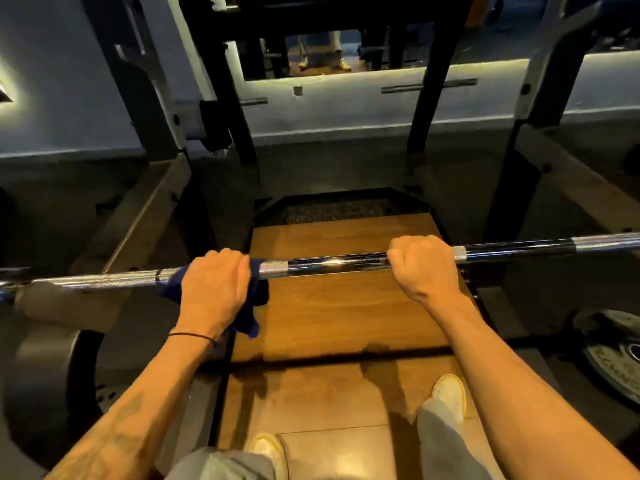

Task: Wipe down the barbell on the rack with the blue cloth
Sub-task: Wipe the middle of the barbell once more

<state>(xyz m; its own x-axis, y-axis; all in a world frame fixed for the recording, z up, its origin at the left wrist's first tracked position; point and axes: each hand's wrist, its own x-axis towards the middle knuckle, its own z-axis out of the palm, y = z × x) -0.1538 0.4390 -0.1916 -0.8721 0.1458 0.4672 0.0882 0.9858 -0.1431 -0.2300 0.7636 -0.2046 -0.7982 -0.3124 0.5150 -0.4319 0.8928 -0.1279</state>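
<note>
Where gripped, seemingly smooth chrome barbell [332, 264].

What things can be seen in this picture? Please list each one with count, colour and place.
barbell: one, chrome and black, crossing the middle from left to right
blue cloth: one, dark blue, wrapped on the barbell under the left hand
weight plate: one, black and grey, lying low at the right
rack uprights: several, black, behind the barbell
wooden platform: one, brown, on the floor
shoes: two, white, on the platform
left hand: gripping cloth and barbell
right hand: gripping bare barbell
</note>
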